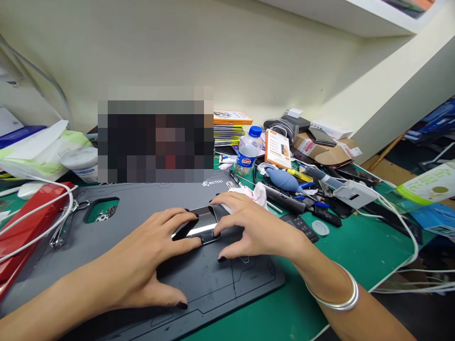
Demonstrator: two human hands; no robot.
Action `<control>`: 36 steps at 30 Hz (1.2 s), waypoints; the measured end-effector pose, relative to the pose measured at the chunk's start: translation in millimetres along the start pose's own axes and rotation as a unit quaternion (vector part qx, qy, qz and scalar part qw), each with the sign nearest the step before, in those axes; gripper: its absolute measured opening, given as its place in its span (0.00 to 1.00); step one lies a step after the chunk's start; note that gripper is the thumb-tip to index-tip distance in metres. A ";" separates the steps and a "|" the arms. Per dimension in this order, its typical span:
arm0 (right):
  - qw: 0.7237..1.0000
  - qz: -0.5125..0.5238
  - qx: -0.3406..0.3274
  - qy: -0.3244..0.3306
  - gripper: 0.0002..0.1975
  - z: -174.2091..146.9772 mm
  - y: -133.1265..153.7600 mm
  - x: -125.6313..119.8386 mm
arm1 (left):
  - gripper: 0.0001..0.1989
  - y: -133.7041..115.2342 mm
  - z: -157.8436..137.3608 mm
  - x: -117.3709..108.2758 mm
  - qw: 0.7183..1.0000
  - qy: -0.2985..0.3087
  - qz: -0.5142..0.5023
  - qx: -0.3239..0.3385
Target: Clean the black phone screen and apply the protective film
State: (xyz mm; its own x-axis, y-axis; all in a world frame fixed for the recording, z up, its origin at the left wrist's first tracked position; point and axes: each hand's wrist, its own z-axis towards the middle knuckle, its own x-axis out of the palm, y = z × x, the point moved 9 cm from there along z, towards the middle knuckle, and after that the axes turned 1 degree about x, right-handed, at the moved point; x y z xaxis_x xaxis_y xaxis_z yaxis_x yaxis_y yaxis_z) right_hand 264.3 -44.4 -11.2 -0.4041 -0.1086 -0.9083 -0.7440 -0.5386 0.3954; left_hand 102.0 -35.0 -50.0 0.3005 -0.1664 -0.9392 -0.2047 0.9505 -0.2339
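A smartphone (pixel 199 226) with a glossy black face lies on the grey work mat (pixel 213 298), with a bright band of light reflected across it. My left hand (pixel 156 246) grips its left end, fingers on the far and near edges, while the thumb is spread out over the mat. Around the right end of the smartphone curve the fingers of my right hand (pixel 256 227), one fingertip resting on the glass. That hand's thumb is apart from the smartphone, low over the mat. A shiny curved strip shows at the far right edge; I cannot tell whether it is film or reflection.
Behind the right hand lie a crumpled cloth (pixel 258 195), a plastic bottle (pixel 247 151) and a blue air blower (pixel 283 180) among tools. A red case (pixel 31 232) and scissors (pixel 66 220) lie at the left. White cables (pixel 408 232) cross the green table (pixel 369 251). A blurred block covers the back.
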 end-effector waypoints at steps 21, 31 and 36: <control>1.000 0.010 -0.013 0.012 0.18 0.7 9.7 6.7 | 0.38 3.7 1.4 0.2 1.000 0.001 -0.014 -0.012; 1.000 0.006 -0.012 0.012 0.19 1.7 9.4 8.2 | 0.37 3.4 0.3 -1.8 1.000 0.000 -0.007 -0.006; 1.000 0.001 -0.011 0.011 0.15 0.1 7.4 4.2 | 0.33 6.2 0.0 -7.4 1.000 0.010 0.001 -0.017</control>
State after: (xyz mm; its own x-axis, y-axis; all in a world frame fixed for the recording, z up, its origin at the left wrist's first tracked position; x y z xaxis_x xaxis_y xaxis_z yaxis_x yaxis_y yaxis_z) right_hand 257.1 -48.7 -12.1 -0.3934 -0.1280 -0.9104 -0.7315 -0.5563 0.3943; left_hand 98.5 -27.9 -44.5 0.2806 -0.1703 -0.9446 -0.2362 0.9416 -0.2399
